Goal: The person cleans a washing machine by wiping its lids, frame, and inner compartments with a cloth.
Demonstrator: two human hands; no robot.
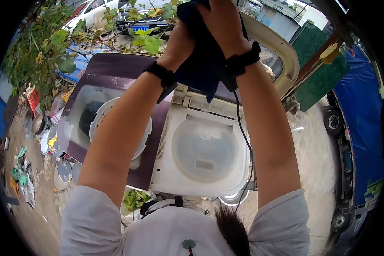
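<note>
Cloth [198, 64], one piece, at twelve o'clock; dark navy, matt, hanging in loose folds and narrowing to a pointed lower corner; upper part bunched and cut by the top of the view; held aloft over the rear edge of a twin-tub washing machine [158, 141]; left hand [180, 42], at its eleven-o'clock side, closed on the fabric, fingertips hidden; right hand [222, 25], at its one-o'clock side, likewise gripping, thumb laid across the bunched part; black bands on both wrists, a black cable running from the right one towards five o'clock. Washing machine: purple panel to the nine-o'clock side, scuffed, with a white perforated basket [99, 112] in its opening; off-white surround to the five-o'clock side, with a round translucent cover [205, 149] bearing a small greyish rectangle, any print on it too small to read. Writing: blue number plate [141, 29] on a dark car [158, 18] at eleven o'clock, white characters, apparently "081" among them, the rest uncertain; truck [358, 128] under blue sheeting at three o'clock.
</note>
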